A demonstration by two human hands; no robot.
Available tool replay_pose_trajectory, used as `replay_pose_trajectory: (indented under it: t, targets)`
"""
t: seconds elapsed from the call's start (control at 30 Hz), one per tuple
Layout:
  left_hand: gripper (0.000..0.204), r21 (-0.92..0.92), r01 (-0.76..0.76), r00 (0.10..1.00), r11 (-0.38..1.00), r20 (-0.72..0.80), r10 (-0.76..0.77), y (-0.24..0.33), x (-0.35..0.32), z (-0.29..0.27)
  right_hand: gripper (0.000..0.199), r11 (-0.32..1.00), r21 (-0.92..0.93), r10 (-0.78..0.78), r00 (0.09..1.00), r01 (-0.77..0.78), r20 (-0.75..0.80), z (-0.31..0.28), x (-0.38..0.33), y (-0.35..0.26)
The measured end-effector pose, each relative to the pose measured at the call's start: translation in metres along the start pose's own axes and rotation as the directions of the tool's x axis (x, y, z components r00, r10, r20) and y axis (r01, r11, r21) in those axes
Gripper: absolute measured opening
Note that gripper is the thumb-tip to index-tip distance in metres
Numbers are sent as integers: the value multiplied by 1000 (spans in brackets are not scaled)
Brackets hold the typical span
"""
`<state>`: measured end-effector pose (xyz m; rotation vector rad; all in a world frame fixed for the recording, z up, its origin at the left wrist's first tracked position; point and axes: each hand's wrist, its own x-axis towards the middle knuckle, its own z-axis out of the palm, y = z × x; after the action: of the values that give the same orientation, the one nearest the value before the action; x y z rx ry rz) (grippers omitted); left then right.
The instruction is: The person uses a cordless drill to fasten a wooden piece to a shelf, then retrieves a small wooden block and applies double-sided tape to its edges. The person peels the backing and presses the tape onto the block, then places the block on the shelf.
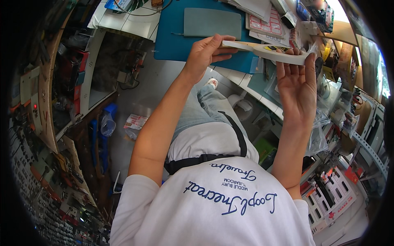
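Note:
My right hand [296, 78], palm up, grips a roll of white tape [283, 56] by its rim, with the fingers under it and the thumb at its right side. A pale strip with a tan edge [239, 45] reaches from the roll leftward to my left hand [207, 53]. The left thumb and fingers close on the strip's far end. Whether this strip is tape off the roll or a separate piece, I cannot tell. Both hands are raised above the near edge of a blue mat [172, 49]. Behind them a grey-green notebook [212, 23] lies on the mat.
Papers with red-framed labels [269, 24] are stacked at the far right of the mat. Clear plastic bags [318, 133] hang beside my right forearm. Crowded shelves [49, 90] stand to the left. A round white bin [241, 105] is under the bench.

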<state>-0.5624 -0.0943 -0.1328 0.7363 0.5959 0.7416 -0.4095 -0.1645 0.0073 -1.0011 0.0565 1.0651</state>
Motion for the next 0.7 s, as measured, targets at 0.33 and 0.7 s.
replay_pose_trajectory:
  t: [0.33,0.7]
  targets:
    - [39,67,-13,999,998,-41,16,0,0,4,28,996,-72,-38,994,46,103,0,0,2]
    - [27,152,-83,990,985,-101,99,1,-2,11,27,984,-101,-133,982,147,132,-7,2,-2]
